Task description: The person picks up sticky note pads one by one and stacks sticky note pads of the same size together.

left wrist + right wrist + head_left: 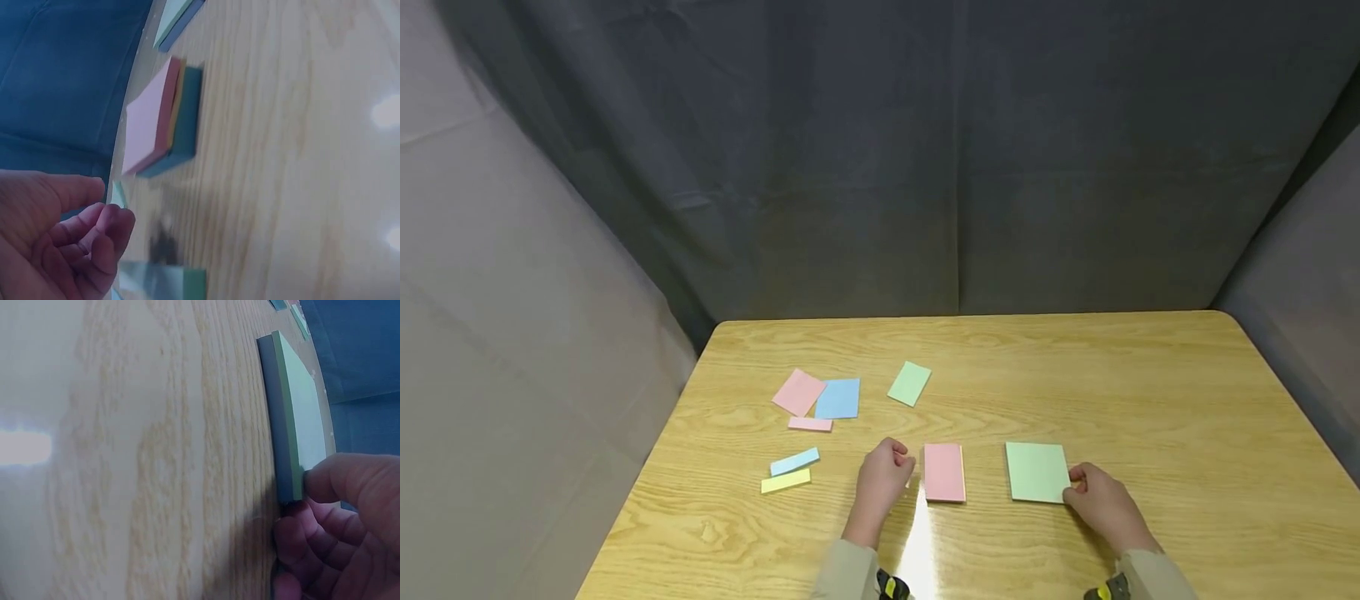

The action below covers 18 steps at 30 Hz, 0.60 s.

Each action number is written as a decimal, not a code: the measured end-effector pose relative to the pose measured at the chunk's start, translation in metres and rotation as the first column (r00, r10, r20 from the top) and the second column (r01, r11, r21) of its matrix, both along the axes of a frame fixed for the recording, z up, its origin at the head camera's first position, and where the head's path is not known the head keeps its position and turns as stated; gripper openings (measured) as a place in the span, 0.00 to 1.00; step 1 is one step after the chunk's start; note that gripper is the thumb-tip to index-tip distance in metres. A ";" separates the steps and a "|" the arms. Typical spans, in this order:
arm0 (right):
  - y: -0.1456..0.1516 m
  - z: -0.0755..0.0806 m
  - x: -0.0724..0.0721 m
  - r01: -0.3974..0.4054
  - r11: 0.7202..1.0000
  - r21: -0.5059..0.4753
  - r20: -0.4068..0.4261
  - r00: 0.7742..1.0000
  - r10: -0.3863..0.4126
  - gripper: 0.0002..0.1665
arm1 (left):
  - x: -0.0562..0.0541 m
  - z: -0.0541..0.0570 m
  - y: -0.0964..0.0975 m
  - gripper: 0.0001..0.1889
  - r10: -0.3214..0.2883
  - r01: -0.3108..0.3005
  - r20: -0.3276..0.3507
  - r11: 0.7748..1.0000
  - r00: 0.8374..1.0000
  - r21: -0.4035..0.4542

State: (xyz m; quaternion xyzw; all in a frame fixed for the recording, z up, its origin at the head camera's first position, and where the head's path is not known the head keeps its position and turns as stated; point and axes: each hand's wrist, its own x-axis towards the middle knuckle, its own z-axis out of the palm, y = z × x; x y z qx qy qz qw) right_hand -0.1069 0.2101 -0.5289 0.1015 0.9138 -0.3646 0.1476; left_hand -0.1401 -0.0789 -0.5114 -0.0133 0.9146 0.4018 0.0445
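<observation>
At the right of the head view lies a square pad of sticky notes (1037, 472), light green on top; the right wrist view shows a blue-grey layer under the green pad (286, 412). My right hand (1105, 504) pinches its near right corner, thumb on the upper face and fingers at the edge. To the left, my left hand (882, 479) hovers with loosely curled fingers and holds nothing. Just right of it is a smaller stack of sticky notes (943, 472). From the left wrist, this pink-topped stack (150, 119) shows orange and teal layers below.
Left on the wooden table (1187, 400) lie a pink note pad (797, 392), a blue one (838, 399) and a pink strip pad (810, 424). Nearer are blue (794, 461) and yellow strips (786, 482). A small green pad (909, 383) lies farther back, before the dark curtain (865, 167).
</observation>
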 end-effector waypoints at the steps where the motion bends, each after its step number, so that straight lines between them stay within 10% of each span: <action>1: 0.000 0.000 0.000 -0.002 1.000 0.001 -0.003 1.000 0.002 0.22 | -0.001 -0.001 -0.003 0.06 0.005 -0.005 -0.001 1.000 1.000 -0.006; 18: 0.000 0.005 0.001 -0.012 1.000 0.001 0.001 1.000 0.012 0.22 | -0.020 0.001 -0.045 0.02 0.096 -0.102 -0.037 0.975 0.995 -0.197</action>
